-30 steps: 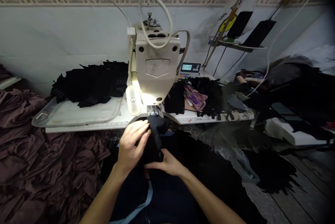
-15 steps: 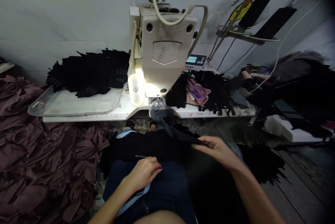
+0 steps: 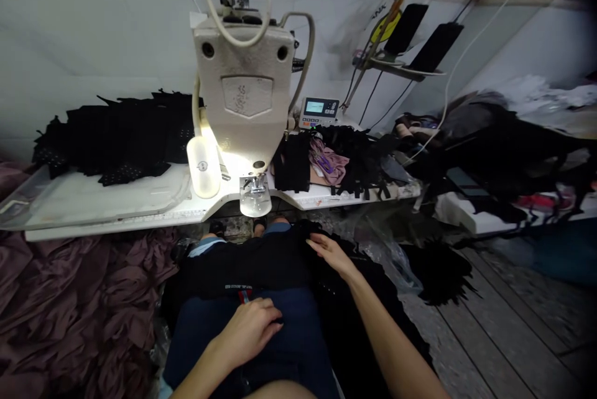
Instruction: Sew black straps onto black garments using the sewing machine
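Black cloth [image 3: 265, 262] lies across the lap over dark blue fabric [image 3: 293, 337]. My left hand [image 3: 254, 327] rests on the blue fabric with its fingers curled together; whether anything is inside them is hidden. A small red tag [image 3: 244, 296] shows just above it. My right hand [image 3: 330, 253] is on the black cloth at the right side of the lap, fingers apart, holding nothing. Ahead stands a sewing machine [image 3: 245, 94], its lamp [image 3: 203, 166] lit and its needle area [image 3: 255, 191] bare of cloth.
Black pieces [image 3: 125, 132] are piled on a clear plastic tray [image 3: 112, 200] at the left. Mauve cloth [image 3: 79, 306] heaps below the table. Black straps and a mauve scrap [image 3: 329, 163] lie right of the machine, near a control panel [image 3: 319, 110].
My right hand has let go of the dark cloth strip and moved left onto the black cloth. The strip no longer hangs before the machine. The view has turned right.
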The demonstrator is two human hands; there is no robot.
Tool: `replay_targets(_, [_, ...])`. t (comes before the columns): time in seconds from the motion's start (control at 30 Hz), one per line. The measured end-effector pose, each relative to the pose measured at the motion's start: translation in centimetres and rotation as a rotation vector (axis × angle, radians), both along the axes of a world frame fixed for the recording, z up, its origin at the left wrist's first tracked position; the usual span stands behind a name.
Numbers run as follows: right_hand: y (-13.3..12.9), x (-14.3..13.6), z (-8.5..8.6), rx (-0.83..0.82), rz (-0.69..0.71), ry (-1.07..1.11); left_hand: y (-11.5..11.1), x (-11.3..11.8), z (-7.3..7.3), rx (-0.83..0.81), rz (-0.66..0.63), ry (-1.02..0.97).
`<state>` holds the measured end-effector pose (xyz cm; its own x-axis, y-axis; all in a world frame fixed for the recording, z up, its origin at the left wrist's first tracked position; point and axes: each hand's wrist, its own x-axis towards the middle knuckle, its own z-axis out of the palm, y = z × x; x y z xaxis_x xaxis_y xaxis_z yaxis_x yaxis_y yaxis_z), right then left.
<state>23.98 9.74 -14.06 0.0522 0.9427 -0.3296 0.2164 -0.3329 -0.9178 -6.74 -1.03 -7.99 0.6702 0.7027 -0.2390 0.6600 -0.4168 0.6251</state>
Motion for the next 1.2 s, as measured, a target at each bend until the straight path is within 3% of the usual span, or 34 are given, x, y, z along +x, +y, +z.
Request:
replay_targets(0.17, [3.8,-4.0,-3.0,0.016,-0.060,-0.006,-0.5,0.1,0.3,-0.014,0.020,0.002])
replay_targets(0.3, [4.4,-3.8,-2.3,0.078,-0.029,-0.080,-0.7,-0.9,0.5,-0.028,0.079,-0.054])
replay_targets(0.4, [3.8,-1.9,0.0,0.127,0.004,-0.146,-0.2,-1.7,1.0,-0.029,0.143,-0.142])
replay_targets(0.53, [1.6,0.0,5.2,0.141,0.082,-0.148,0.8,-1.1,2.1,-0.019,0.287,-0.338])
replay_targets(0.6, [-0.2,-0.5,8.4,0.111,0.170,-0.048,1.0,0.4,3.0,-0.107,0.413,-0.554])
replay_targets(0.67, [-2.0,-1.8,11.5,0.042,0.281,0.091,1.0,2.3,4.2,-0.306,0.507,-0.782])
replay_targets(0.73, [-3.5,-3.2,14.1,-0.026,0.366,0.183,1.0,4.3,5.9,-0.526,0.492,-0.916])
replay_targets(0.83, [-4.3,-4.4,17.2,-0.073,0.508,0.239,1.2,6.6,8.7,-0.532,0.447,-0.971])
replay_targets(0.93, [-3.4,-4.3,19.4,0.008,0.517,0.185,1.8,7.4,10.8,-0.475,0.496,-1.052])
replay_targets(1.03, [-2.0,-4.4,20.7,0.227,0.412,0.034,2.8,6.6,11.4,-0.510,0.402,-1.058])
replay_targets(1.13, [-1.3,-5.6,20.9,0.336,0.389,0.014,3.9,4.5,11.4,-0.539,0.354,-0.964])
replay_targets(1.2, [-1.2,-6.7,20.6,0.311,0.419,0.073,4.7,2.7,11.7,-0.377,0.333,-0.834])
